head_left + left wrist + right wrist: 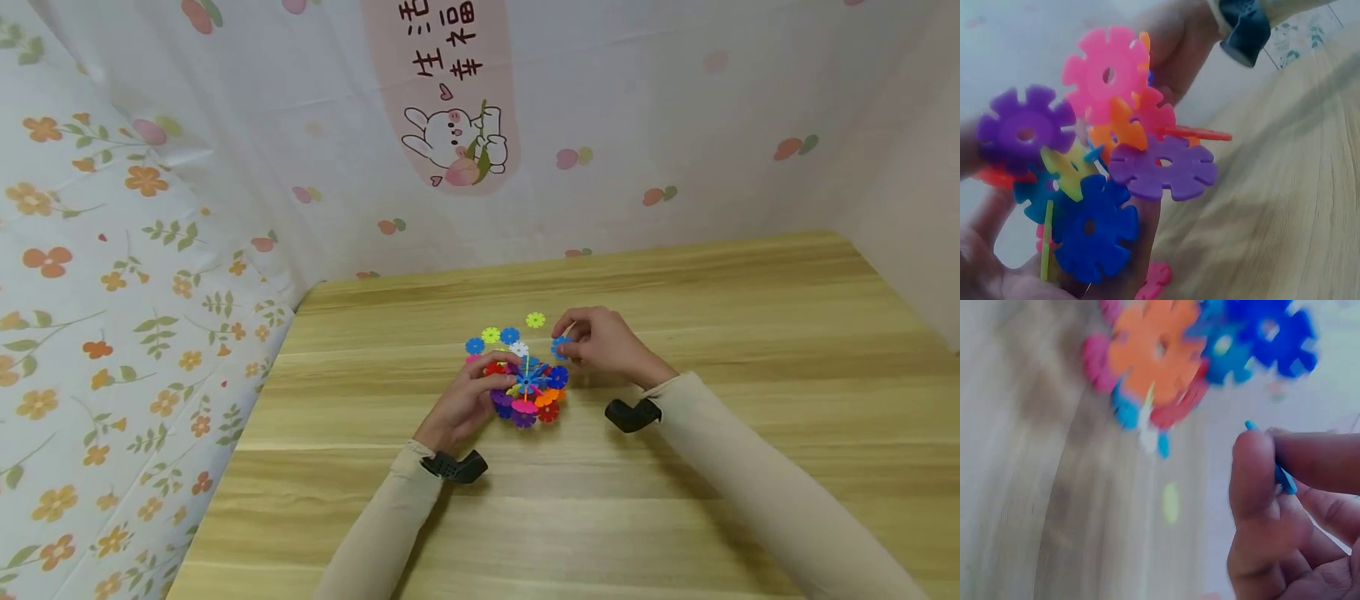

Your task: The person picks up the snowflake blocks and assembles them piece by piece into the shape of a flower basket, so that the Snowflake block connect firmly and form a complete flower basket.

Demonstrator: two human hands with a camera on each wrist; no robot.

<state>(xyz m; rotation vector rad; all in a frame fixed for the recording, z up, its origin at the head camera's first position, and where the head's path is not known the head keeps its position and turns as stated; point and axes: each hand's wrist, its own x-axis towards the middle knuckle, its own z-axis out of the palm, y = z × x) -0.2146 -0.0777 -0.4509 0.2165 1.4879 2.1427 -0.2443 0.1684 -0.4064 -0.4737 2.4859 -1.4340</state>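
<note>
A cluster of interlocked plastic snowflake discs (527,392) in many colours stands on the wooden table (675,483). My left hand (471,398) grips the cluster's left side; up close the cluster (1104,181) shows purple, pink, orange and blue discs against my palm. My right hand (600,340) hovers just right of the cluster and pinches a single blue disc (560,347) between thumb and fingers; the right wrist view shows this blue disc (1282,475) edge-on, with the blurred cluster (1197,356) beyond.
Loose discs lie on the table behind the cluster: a blue one (475,345), a yellow-green one (491,335), another blue (510,335), a white one (519,349) and a yellow-green one (535,320). Floral cloth (112,292) hangs along the left and back.
</note>
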